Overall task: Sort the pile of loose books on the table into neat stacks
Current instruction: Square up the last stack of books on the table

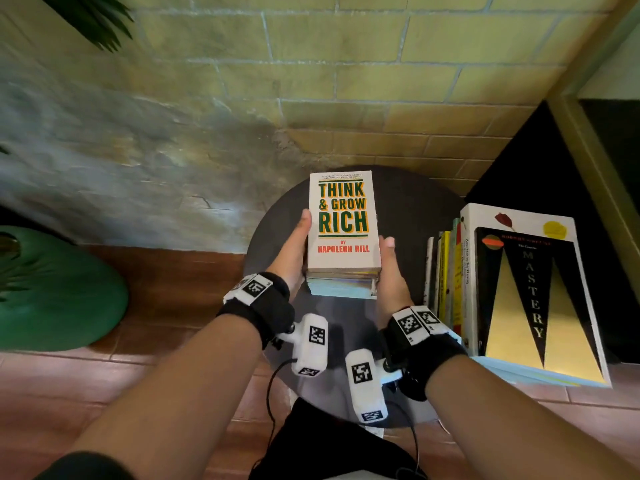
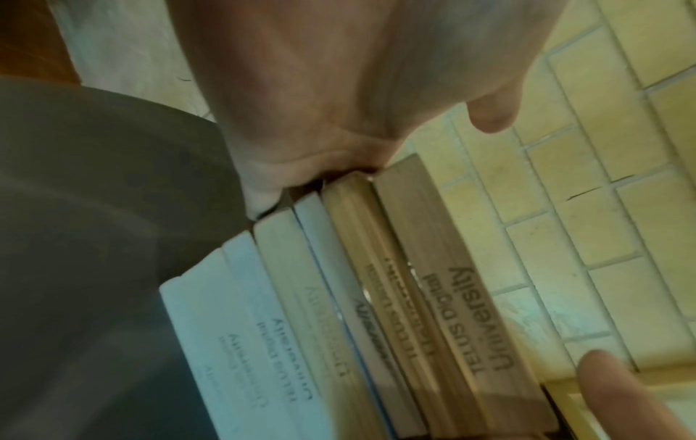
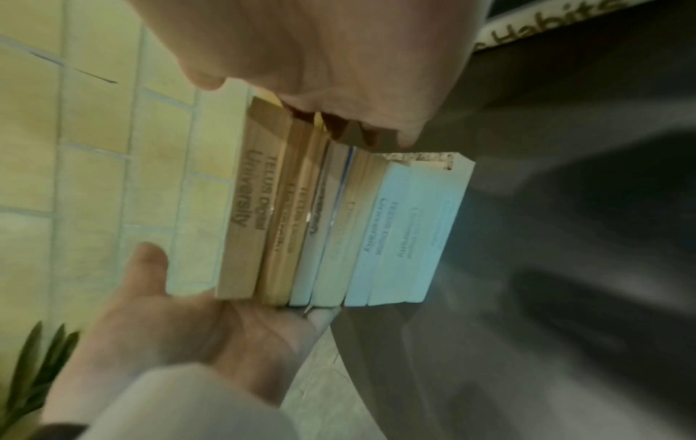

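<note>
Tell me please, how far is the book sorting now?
Nearly finished, it seems. Done: a row of upright books stands at the right with Mastery in front. In hand: left hand and right hand press the sides of one stack on the round table, Think & Grow Rich on top. No loose books show.

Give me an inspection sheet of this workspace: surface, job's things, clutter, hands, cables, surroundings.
Surface: round dark table, set against the wall.
Job's things: stack of books on the table, white Think & Grow Rich book on top; page edges stamped with lettering in the wrist views. Row of upright books to the right, a Mastery book in front.
Clutter: nothing seen.
Hands: left hand and right hand press the stack's two sides, thumbs up along the top book.
Cables: black cable hanging from the left wrist camera; another below the right one.
Surroundings: yellow brick wall, reddish tiled floor, green round object, plant leaves.
</note>
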Action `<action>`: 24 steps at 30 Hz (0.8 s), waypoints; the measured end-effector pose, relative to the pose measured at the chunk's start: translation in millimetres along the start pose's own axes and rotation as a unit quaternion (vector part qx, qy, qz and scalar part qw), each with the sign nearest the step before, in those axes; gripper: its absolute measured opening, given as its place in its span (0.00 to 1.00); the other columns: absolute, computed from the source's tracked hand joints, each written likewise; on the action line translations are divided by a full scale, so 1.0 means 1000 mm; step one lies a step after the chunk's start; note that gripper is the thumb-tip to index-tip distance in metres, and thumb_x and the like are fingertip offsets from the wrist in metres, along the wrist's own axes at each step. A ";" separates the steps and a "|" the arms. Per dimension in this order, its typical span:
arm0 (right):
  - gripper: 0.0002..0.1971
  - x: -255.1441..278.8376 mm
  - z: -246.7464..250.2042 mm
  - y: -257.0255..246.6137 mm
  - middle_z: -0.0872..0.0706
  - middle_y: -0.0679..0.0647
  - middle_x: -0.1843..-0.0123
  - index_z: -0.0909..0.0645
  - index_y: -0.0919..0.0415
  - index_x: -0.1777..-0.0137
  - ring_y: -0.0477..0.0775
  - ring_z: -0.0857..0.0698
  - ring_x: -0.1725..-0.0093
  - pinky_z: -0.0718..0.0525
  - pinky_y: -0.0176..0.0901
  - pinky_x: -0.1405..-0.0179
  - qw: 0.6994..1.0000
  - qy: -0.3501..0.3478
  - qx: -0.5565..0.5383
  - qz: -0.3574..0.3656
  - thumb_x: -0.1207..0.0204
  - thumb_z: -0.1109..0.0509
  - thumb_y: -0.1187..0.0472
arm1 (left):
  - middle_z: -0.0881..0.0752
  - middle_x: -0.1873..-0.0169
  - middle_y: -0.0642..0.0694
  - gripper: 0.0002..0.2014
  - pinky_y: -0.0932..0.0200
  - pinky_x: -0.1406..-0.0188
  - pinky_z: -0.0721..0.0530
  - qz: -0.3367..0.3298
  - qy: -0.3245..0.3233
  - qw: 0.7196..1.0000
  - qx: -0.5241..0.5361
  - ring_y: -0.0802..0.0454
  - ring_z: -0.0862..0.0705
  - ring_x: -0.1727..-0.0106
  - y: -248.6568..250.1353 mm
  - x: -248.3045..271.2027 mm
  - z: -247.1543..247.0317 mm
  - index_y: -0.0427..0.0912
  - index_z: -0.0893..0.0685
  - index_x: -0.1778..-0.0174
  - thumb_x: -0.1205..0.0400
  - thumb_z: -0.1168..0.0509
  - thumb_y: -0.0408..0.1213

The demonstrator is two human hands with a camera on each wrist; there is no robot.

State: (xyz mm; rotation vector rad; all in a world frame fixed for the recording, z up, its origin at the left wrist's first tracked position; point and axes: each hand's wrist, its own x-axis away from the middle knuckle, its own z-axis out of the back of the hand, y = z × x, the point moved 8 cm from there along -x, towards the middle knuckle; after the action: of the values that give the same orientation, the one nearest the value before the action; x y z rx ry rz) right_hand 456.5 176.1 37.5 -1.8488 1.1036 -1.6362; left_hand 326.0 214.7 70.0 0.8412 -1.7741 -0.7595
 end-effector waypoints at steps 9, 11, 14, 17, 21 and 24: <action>0.24 0.002 -0.010 -0.003 0.11 0.47 0.50 0.19 0.45 0.41 0.49 0.13 0.43 0.19 0.40 0.46 0.999 -0.010 0.011 0.033 0.17 0.54 0.37 | 0.13 0.36 0.42 0.21 0.45 0.33 0.19 -0.006 0.036 0.998 -0.059 0.44 0.14 0.36 0.005 -0.006 0.002 0.52 0.29 0.24 0.13 0.44 0.50; 0.25 0.003 -0.011 -0.005 0.11 0.47 0.49 0.21 0.49 0.34 0.48 0.13 0.45 0.18 0.37 0.52 0.999 -0.007 0.012 0.046 0.16 0.53 0.40 | 0.14 0.35 0.40 0.20 0.44 0.34 0.18 -0.008 0.043 0.997 -0.069 0.42 0.15 0.35 0.005 -0.008 0.003 0.51 0.31 0.23 0.13 0.42 0.42; 0.26 0.002 -0.010 -0.003 0.13 0.54 0.39 0.28 0.54 0.25 0.49 0.14 0.42 0.17 0.35 0.55 0.998 -0.004 0.009 0.057 0.15 0.52 0.42 | 0.15 0.35 0.39 0.20 0.42 0.34 0.18 -0.008 0.044 0.996 -0.072 0.41 0.15 0.36 0.004 -0.010 0.004 0.51 0.31 0.24 0.13 0.42 0.39; 0.25 0.003 -0.010 -0.005 0.19 0.56 0.30 0.35 0.54 0.20 0.53 0.17 0.35 0.16 0.25 0.57 0.997 -0.001 0.023 0.073 0.14 0.52 0.46 | 0.15 0.35 0.40 0.17 0.41 0.35 0.17 -0.014 0.048 0.996 -0.072 0.42 0.14 0.38 0.005 -0.010 0.005 0.55 0.31 0.27 0.12 0.42 0.39; 0.25 0.003 -0.010 -0.006 0.23 0.56 0.25 0.40 0.51 0.18 0.55 0.21 0.29 0.24 0.51 0.27 0.995 0.006 0.025 0.095 0.13 0.52 0.48 | 0.15 0.35 0.40 0.19 0.41 0.35 0.18 -0.022 0.049 0.996 -0.070 0.43 0.15 0.38 0.005 -0.010 0.004 0.55 0.33 0.24 0.12 0.43 0.38; 0.23 0.004 -0.011 -0.009 0.23 0.56 0.26 0.42 0.48 0.17 0.55 0.21 0.29 0.27 0.58 0.25 0.995 -0.003 0.017 0.100 0.12 0.52 0.52 | 0.16 0.34 0.39 0.19 0.41 0.33 0.19 -0.022 0.057 0.996 -0.069 0.42 0.15 0.38 0.003 -0.011 0.006 0.52 0.32 0.24 0.12 0.43 0.38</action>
State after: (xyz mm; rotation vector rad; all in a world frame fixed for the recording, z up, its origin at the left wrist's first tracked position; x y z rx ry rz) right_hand 448.0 180.5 49.3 -1.6621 1.2079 -1.5257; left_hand 322.2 226.1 65.4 0.8180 -1.5873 -0.8365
